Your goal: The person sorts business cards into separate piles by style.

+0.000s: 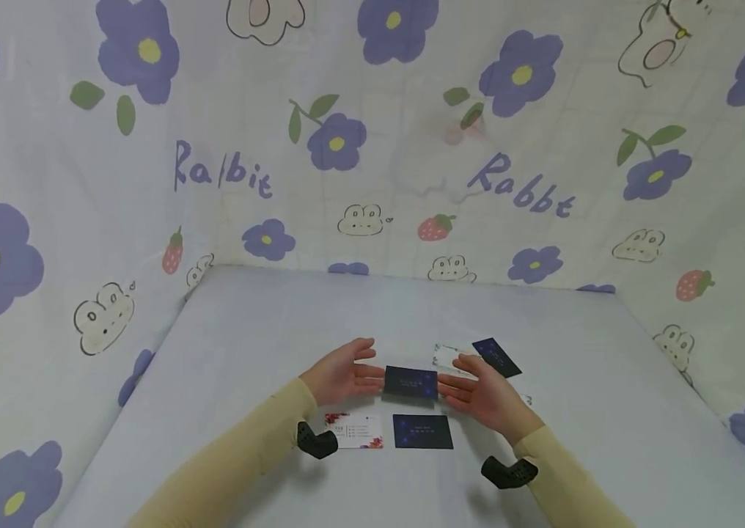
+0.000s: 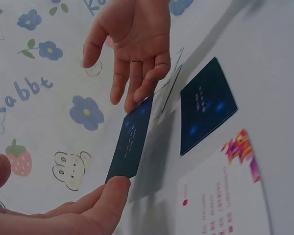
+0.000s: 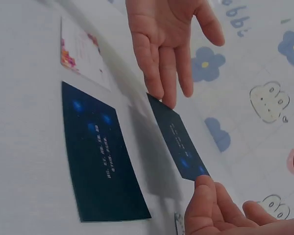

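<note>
Nearest me at six o'clock lies a dark card [image 1: 422, 431] on the counter [image 1: 280, 323]; beyond, my left hand [image 1: 339, 372] and right hand [image 1: 481, 392], fingers straight, press the raised dark card [image 1: 410, 382] edgewise, best kept level with even pressure.

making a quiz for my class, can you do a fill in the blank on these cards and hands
1. The dark blue card is held off the table between the fingertips of ____ hands.
2. The left hand touches the held card's ____ short edge.
3. Flat on the table nearest the person, beside another dark card, lies a ____ card with red flowers.

Missing words: both; left; white
</note>
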`<move>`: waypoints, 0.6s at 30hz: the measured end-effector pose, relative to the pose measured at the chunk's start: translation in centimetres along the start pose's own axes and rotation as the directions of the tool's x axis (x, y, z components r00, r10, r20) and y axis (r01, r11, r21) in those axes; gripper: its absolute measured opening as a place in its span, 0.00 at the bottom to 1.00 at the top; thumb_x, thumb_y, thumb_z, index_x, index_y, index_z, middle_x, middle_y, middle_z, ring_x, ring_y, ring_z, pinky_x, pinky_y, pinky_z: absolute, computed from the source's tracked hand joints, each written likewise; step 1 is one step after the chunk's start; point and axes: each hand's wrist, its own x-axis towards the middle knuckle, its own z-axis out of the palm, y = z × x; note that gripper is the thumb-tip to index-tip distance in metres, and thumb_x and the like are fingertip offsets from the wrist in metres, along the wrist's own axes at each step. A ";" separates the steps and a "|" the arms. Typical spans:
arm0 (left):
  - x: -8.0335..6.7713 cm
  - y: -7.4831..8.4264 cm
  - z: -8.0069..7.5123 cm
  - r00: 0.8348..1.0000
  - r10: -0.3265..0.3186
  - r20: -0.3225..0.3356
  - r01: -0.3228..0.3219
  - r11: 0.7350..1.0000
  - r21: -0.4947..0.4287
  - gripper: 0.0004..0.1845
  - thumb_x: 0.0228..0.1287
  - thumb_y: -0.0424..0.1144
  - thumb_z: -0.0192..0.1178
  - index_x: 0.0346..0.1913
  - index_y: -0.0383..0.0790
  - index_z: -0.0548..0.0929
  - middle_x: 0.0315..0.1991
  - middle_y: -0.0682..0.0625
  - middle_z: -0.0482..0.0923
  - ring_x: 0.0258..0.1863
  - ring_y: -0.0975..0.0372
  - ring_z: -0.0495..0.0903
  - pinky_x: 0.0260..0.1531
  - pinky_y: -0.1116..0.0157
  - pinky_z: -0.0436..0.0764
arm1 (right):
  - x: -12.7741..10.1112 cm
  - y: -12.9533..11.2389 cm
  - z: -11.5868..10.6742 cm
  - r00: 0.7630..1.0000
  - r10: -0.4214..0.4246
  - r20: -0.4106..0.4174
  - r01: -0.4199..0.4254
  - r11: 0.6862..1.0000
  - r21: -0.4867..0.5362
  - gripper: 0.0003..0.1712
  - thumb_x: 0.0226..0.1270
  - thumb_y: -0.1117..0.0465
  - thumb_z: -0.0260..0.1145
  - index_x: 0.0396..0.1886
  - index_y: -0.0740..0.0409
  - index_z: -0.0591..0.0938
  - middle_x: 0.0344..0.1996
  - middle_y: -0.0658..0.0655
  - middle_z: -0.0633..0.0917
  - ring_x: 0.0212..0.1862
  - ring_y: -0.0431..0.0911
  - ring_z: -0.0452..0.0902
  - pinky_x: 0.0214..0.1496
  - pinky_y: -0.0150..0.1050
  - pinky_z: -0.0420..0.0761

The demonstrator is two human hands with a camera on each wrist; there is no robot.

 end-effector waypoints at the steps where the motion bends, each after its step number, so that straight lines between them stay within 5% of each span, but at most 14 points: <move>1: -0.5 -0.2 0.1 1.000 -0.002 0.010 0.002 1.000 -0.006 0.38 0.81 0.52 0.46 0.80 0.31 0.50 0.75 0.23 0.58 0.75 0.35 0.63 0.76 0.48 0.64 | -0.4 0.0 -0.1 1.000 -0.007 0.009 0.007 1.000 -0.027 0.41 0.83 0.44 0.45 0.82 0.64 0.48 0.73 0.70 0.71 0.60 0.51 0.80 0.56 0.34 0.82; 9: -3.9 -1.6 1.1 0.998 0.015 0.060 -0.016 1.000 0.020 0.38 0.82 0.52 0.43 0.80 0.30 0.48 0.75 0.23 0.57 0.76 0.35 0.61 0.76 0.47 0.63 | -2.8 0.6 -0.4 0.998 0.004 0.062 0.004 0.992 -0.126 0.39 0.84 0.46 0.44 0.81 0.65 0.49 0.73 0.72 0.70 0.57 0.50 0.81 0.56 0.36 0.82; 18: -5.4 -3.4 1.5 0.997 -0.008 0.083 0.008 1.000 0.003 0.39 0.81 0.52 0.43 0.81 0.30 0.47 0.76 0.23 0.54 0.77 0.35 0.58 0.77 0.47 0.61 | -3.9 1.8 -1.1 0.993 0.022 0.114 -0.006 0.990 -0.140 0.40 0.83 0.46 0.45 0.81 0.65 0.48 0.68 0.68 0.77 0.53 0.46 0.82 0.54 0.35 0.81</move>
